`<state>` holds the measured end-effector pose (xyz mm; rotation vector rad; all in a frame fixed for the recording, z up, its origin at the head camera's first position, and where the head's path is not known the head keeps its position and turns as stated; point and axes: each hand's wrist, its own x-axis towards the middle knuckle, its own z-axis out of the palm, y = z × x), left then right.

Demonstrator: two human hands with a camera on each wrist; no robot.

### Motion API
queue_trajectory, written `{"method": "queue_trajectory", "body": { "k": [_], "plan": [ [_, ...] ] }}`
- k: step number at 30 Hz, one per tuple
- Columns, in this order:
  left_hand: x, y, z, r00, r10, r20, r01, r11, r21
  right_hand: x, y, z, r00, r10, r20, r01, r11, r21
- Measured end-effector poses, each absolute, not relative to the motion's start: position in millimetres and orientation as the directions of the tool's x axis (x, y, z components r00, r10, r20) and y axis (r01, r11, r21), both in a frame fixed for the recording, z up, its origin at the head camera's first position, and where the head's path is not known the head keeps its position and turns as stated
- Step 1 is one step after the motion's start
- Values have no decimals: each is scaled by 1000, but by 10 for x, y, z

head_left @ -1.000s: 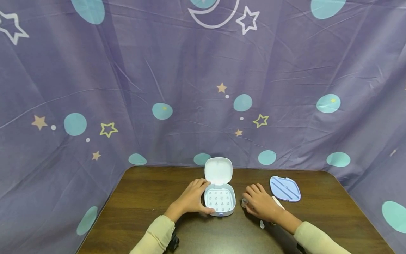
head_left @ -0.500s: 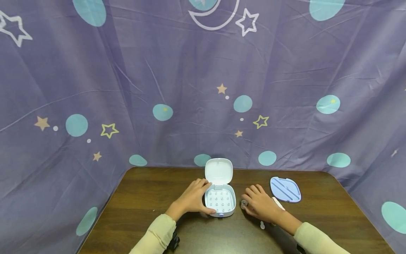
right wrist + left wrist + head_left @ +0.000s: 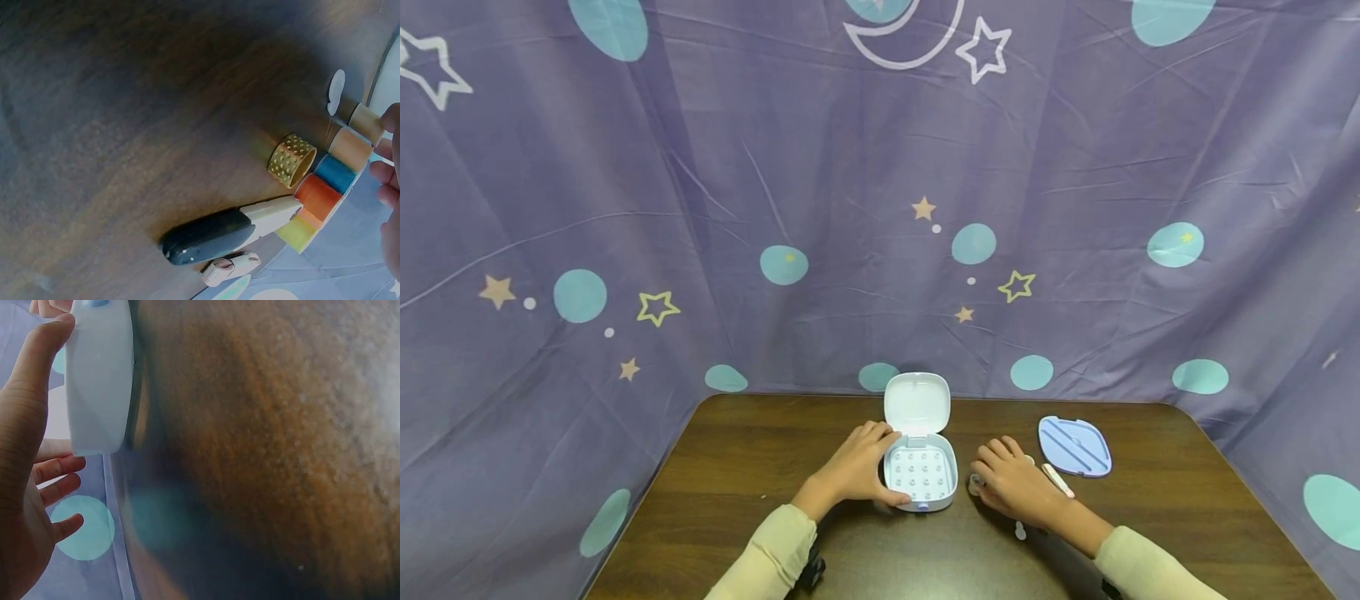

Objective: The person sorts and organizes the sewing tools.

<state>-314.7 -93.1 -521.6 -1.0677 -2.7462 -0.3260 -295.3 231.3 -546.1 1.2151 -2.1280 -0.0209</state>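
Note:
My left hand [image 3: 853, 467] holds the left side of a white box [image 3: 953, 483], thumb at its front corner and fingers near the hinge. The box's lid [image 3: 917, 404] stands raised, and rows of small pegs show inside. In the left wrist view, my thumb presses the box wall [image 3: 100, 387]. To the right, my right hand [image 3: 1011, 483] pinches a small beige thread spool [image 3: 367, 124]. Beside that spool, the right wrist view shows a row of peach [image 3: 351, 149], teal [image 3: 335, 174], orange [image 3: 317, 197] and yellow spools [image 3: 295, 234], largely hidden by the hand from the head.
A gold thimble [image 3: 291, 161], a tool with black handle and white cover [image 3: 231, 231], and a small rolled item [image 3: 231, 269] lie near the spools. A white needle threader [image 3: 1020, 530] lies before my right hand. Behind it are a white stick [image 3: 1057, 481] and a blue slotted tray [image 3: 1075, 447].
My right hand has shifted slightly left toward the box, with the spool at its fingertips. More of the white stick shows behind it. The left hand and box stay put.

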Motion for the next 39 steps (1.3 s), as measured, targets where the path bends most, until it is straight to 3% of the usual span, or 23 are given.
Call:
{"method": "queue_trajectory", "body": {
  "k": [20, 39],
  "plan": [
    [-3148, -940, -5225, -740, 631, 231, 670, 722, 174, -2967, 2243, -5397, -328, -774, 542, -729, 572, 376],
    [-3134, -935, -5218, -747, 626, 225, 663, 726, 182, -2947, 2184, -5251, -333, -750, 572, -736, 585, 339]
  ]
}}
